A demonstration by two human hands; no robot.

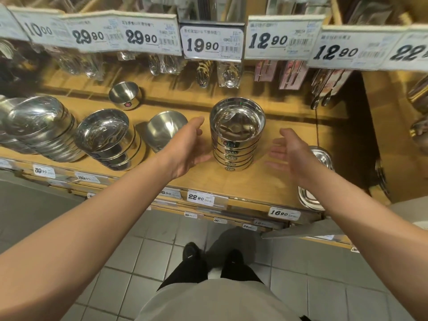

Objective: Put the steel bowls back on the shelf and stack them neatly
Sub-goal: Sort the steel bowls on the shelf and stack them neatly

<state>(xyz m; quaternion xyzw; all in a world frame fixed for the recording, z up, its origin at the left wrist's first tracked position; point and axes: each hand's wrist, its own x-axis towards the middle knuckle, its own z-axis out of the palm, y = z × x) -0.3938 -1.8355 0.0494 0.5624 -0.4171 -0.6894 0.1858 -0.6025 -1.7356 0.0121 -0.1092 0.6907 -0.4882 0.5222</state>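
- standing upright on the wooden shelf (pixel 266 181), the stack of steel bowls (pixel 236 140) is your landmark; it sits mid-shelf, nested and fairly straight.
- to the left of the stack, the leaning bowl piles (pixel 102 137) look ready to slide; polished steel is likely slick and stiff, and light per bowl but weighty as a stack.
- left of the stack, your left hand (pixel 185 147) is spread and holds nothing, just beside the stack's wall.
- right of the stack, your right hand (pixel 289 151) is spread too, apart from it.
- behind and left of the stack, the single small bowl (pixel 125 95) stands alone; take it by the rim.
- to shift the stack, cup both palms low on its sides.
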